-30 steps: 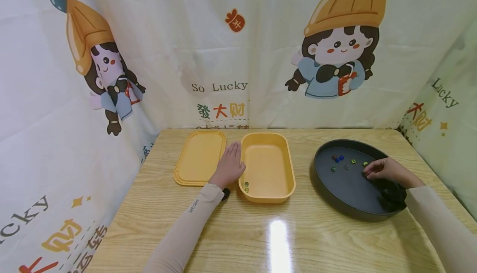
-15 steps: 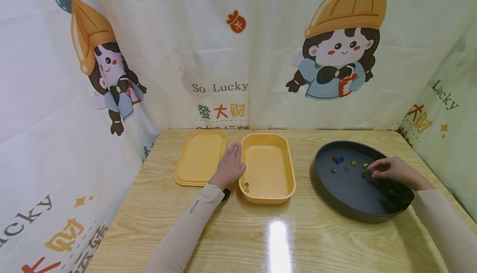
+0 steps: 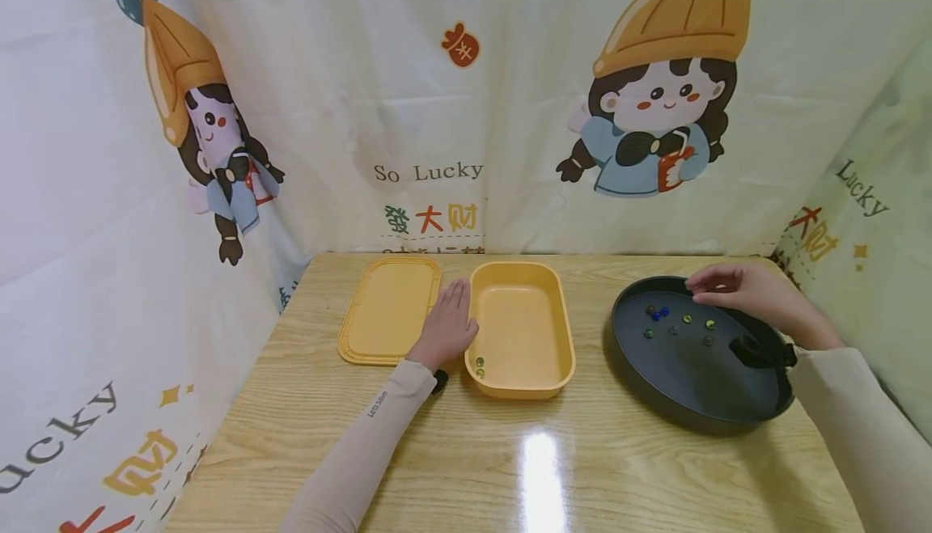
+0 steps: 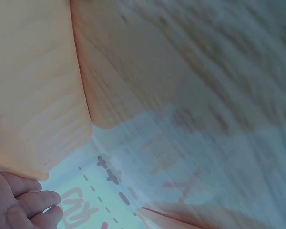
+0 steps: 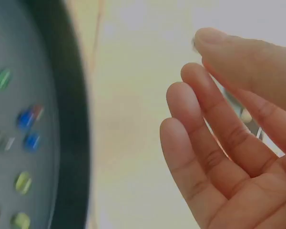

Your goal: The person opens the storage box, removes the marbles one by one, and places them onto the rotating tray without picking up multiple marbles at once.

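Note:
My left hand (image 3: 444, 323) rests along the left wall of a yellow-orange plastic container (image 3: 568, 339), fingers straight, thumb at the rim. The left wrist view shows its fingers (image 4: 35, 198) at the end of the container's wall (image 4: 33, 86). Two yellowish marbles (image 3: 480, 368) lie inside, at the near left corner. My right hand (image 3: 750, 294) is raised over the far right rim of a dark round pan (image 3: 692, 387). Thumb and forefinger pinch a marble (image 5: 194, 44), of which only a sliver shows. Several marbles (image 3: 664, 312) of blue, green, yellow and clear glass lie in the pan.
A flat yellow lid (image 3: 389, 306) lies left of the container. The pan's short black handle (image 3: 760, 353) appears below the right wrist. Printed curtains (image 3: 524, 153) stand behind and beside the wooden table (image 3: 466, 460).
My right hand has lifted from the pan's marbles and moved up towards the far rim, with a marble pinched. My left hand has stayed at the container's wall.

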The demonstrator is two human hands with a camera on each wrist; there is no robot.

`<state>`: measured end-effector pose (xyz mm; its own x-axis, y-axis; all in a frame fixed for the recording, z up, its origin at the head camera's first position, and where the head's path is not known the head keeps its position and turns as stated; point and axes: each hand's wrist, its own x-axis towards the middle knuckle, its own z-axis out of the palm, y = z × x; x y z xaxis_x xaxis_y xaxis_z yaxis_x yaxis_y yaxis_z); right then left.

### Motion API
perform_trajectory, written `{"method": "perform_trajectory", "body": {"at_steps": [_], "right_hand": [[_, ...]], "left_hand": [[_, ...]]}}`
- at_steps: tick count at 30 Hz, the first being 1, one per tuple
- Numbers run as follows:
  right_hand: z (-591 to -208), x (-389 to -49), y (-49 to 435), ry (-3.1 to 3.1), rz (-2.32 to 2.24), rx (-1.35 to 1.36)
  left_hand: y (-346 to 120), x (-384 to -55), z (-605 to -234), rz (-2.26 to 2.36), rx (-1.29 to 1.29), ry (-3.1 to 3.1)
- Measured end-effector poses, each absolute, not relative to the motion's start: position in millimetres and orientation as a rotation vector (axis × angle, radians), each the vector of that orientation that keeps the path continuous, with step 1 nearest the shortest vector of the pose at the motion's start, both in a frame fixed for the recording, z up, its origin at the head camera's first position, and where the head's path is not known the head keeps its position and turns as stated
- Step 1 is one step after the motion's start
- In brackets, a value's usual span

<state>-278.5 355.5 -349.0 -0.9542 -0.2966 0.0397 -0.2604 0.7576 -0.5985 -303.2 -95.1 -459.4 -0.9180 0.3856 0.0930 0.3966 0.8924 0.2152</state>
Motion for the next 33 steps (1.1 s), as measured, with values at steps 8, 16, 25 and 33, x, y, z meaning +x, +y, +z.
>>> {"method": "perform_trajectory", "body": {"at_steps": [8, 16, 25, 33], "right_hand": [[-334, -303, 284, 2.8, -0.991, -0.595], [-351, -325, 207, 2.585, -1.064, -0.752], [-375, -336, 145, 2.405, -1.103, -0.797], [-404, -341, 113, 2.211, -1.079, -1.007]], "left_hand": [[-97, -303, -459, -0.358, -0.626, -3.022], [-98, -303, -456, -0.353, -0.652, -3.003], [-97, -307, -460, -0.304, -0.638, -2.999], [-96, -308, -460, -0.247, -0.618, -3.0]]}}
